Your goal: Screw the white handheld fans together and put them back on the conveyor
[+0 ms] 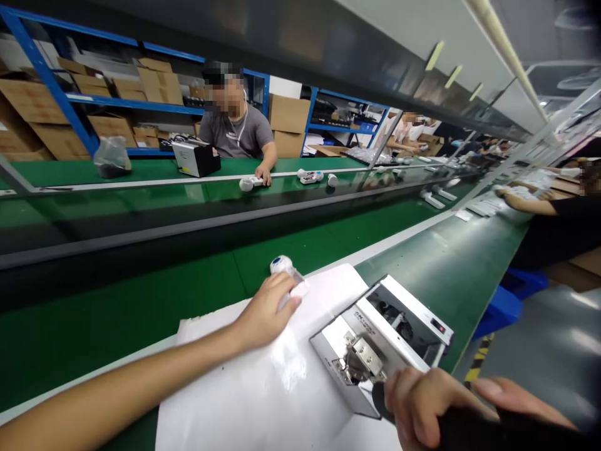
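My left hand (267,310) is wrapped round a white device (282,264) with a rounded head and a dark blue round spot on it. The device is over the far edge of a white sheet (220,376), beside the green belt, and my fingers hide part of it. At the lower right, my right hand (429,401) grips a black electric screwdriver (381,401). The tool's front end is at the metal block of a silver screw feeder (399,326), and I cannot tell whether it touches a screw. The feeder has an open-topped bay and a red switch.
Across the green conveyor belt (188,282) a co-worker (239,128) handles a white device (248,183). A second box-shaped machine (195,156) stands there. Overhead runs a long shelf (328,50). Blue stools (500,310) are beyond the bench's right edge, near another person's arm (530,203).
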A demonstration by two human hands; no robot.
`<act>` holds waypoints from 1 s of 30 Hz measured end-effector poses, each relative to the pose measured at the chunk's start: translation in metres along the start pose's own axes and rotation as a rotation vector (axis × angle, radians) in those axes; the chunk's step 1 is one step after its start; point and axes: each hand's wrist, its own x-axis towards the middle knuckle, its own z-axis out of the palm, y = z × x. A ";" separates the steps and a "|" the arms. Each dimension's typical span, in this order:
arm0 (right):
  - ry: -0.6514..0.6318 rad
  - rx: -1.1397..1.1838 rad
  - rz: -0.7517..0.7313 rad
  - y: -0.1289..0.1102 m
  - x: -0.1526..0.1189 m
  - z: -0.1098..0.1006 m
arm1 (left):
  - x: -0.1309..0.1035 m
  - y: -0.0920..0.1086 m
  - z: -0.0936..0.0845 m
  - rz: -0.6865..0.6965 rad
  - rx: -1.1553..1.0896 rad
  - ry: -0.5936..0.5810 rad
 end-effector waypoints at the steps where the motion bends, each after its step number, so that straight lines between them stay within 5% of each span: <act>1: 0.056 0.020 -0.077 0.005 0.000 0.010 | -0.023 0.013 0.003 0.012 -0.025 0.007; 4: 0.261 0.022 -0.355 0.028 0.001 0.043 | -0.085 0.037 0.023 0.219 -0.081 -0.020; 8: 0.291 -0.107 -0.391 0.047 0.007 0.065 | -0.128 0.041 0.060 0.533 0.214 -0.057; 12: 0.329 -0.128 -0.409 0.038 0.006 0.069 | -0.131 0.043 0.064 0.589 0.291 -0.195; 18: 0.015 0.124 -0.046 0.032 -0.013 0.094 | -0.128 0.050 0.050 0.589 0.172 -0.265; 30: 0.024 0.110 -0.144 0.076 0.001 0.123 | -0.131 0.048 0.054 0.573 0.152 -0.236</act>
